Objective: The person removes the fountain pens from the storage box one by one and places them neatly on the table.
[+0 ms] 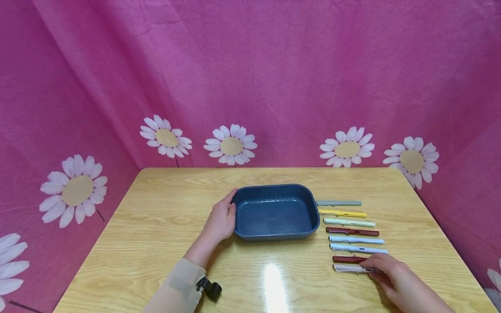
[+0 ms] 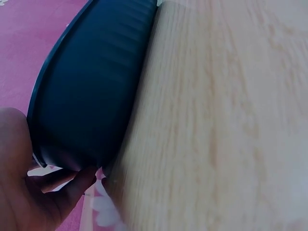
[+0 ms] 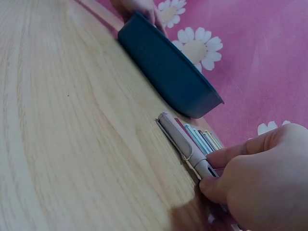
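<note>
A dark blue rectangular tub (image 1: 274, 237) stands on the table, and my left hand (image 1: 221, 219) grips its left end, thumb and fingers at the wall. In the left wrist view the tub's side (image 2: 91, 86) leans over that hand's fingers. To the tub's right, several capped pens lie in a column, roughly parallel. My right hand (image 1: 395, 278) pinches the nearest one, a pale lilac pen (image 1: 350, 268), around its barrel; the clip and cap (image 3: 178, 137) show beyond the fingertips. Directly behind it lies a dark red pen (image 1: 346, 259), its right end hidden by the fingers.
Farther up the column are two pale blue pens, one of them here (image 1: 364, 249), a second dark red pen (image 1: 352, 231), a pale green pen (image 1: 349, 222), a yellow pen (image 1: 348, 213) and a grey pen (image 1: 340, 203). A pink flowered curtain (image 1: 274, 87) surrounds the wooden table (image 1: 133, 243).
</note>
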Action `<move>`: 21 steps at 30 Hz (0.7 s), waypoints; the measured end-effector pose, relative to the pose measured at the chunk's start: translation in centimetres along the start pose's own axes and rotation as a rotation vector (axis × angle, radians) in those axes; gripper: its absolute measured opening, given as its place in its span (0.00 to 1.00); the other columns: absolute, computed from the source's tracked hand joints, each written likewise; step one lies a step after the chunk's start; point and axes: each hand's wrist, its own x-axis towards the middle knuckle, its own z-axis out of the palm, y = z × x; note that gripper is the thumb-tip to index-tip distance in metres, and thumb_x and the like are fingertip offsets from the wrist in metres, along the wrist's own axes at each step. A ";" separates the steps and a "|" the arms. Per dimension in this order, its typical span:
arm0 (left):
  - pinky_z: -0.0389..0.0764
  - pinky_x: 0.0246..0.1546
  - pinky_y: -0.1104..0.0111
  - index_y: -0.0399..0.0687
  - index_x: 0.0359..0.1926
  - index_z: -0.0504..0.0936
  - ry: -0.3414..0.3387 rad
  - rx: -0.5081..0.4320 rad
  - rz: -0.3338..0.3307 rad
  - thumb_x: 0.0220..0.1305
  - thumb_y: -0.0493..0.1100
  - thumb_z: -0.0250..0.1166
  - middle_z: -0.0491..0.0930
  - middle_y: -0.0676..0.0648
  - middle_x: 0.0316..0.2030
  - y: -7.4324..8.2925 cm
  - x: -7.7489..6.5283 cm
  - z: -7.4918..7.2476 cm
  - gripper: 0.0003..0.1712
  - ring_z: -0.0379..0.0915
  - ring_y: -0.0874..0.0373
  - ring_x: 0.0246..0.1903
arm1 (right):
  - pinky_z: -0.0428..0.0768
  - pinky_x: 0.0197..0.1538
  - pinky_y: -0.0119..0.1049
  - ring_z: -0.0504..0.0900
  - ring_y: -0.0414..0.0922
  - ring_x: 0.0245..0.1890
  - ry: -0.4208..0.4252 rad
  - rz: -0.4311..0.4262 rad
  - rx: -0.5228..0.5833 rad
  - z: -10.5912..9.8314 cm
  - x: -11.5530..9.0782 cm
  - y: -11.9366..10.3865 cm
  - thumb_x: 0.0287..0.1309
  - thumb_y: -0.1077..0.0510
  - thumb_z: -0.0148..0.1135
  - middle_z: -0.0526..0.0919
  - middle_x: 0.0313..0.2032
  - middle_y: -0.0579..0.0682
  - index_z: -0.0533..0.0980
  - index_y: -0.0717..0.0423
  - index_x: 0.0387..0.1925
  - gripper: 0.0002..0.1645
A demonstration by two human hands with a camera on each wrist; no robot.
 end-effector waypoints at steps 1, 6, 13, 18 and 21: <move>0.64 0.74 0.48 0.44 0.81 0.63 -0.004 -0.001 -0.002 0.84 0.39 0.47 0.70 0.35 0.73 0.0 0.0 0.0 0.30 0.64 0.41 0.73 | 0.69 0.51 0.13 0.80 0.34 0.41 0.005 -0.008 -0.017 0.0 0.0 0.0 0.39 0.77 0.81 0.82 0.42 0.33 0.85 0.44 0.42 0.31; 0.64 0.74 0.48 0.45 0.81 0.63 -0.023 -0.005 -0.004 0.84 0.39 0.48 0.69 0.35 0.74 -0.1 0.2 -0.4 0.30 0.64 0.41 0.74 | 0.70 0.51 0.14 0.79 0.34 0.41 0.003 -0.032 -0.037 0.1 0.1 -0.3 0.39 0.76 0.81 0.81 0.43 0.32 0.85 0.41 0.42 0.32; 0.67 0.72 0.46 0.45 0.81 0.63 -0.037 -0.058 -0.015 0.84 0.43 0.49 0.71 0.35 0.72 -0.8 0.4 -0.8 0.30 0.70 0.39 0.70 | 0.72 0.48 0.15 0.80 0.34 0.42 0.012 0.035 0.058 -1.0 1.2 -0.9 0.45 0.73 0.81 0.82 0.44 0.35 0.84 0.44 0.47 0.30; 0.71 0.69 0.45 0.50 0.83 0.61 0.000 -0.088 -0.019 0.84 0.53 0.52 0.72 0.35 0.71 -1.0 0.0 -1.2 0.33 0.75 0.38 0.65 | 0.74 0.52 0.17 0.82 0.36 0.46 0.101 0.003 0.097 -2.6 3.3 -1.6 0.44 0.77 0.79 0.84 0.48 0.42 0.83 0.49 0.53 0.35; 0.68 0.71 0.41 0.56 0.84 0.59 0.039 -0.020 0.011 0.83 0.59 0.53 0.67 0.38 0.75 -0.5 -0.3 -1.7 0.37 0.68 0.39 0.71 | 0.70 0.60 0.18 0.80 0.35 0.52 0.154 -0.019 0.094 -3.3 4.9 -1.8 0.43 0.77 0.79 0.85 0.51 0.46 0.83 0.51 0.56 0.37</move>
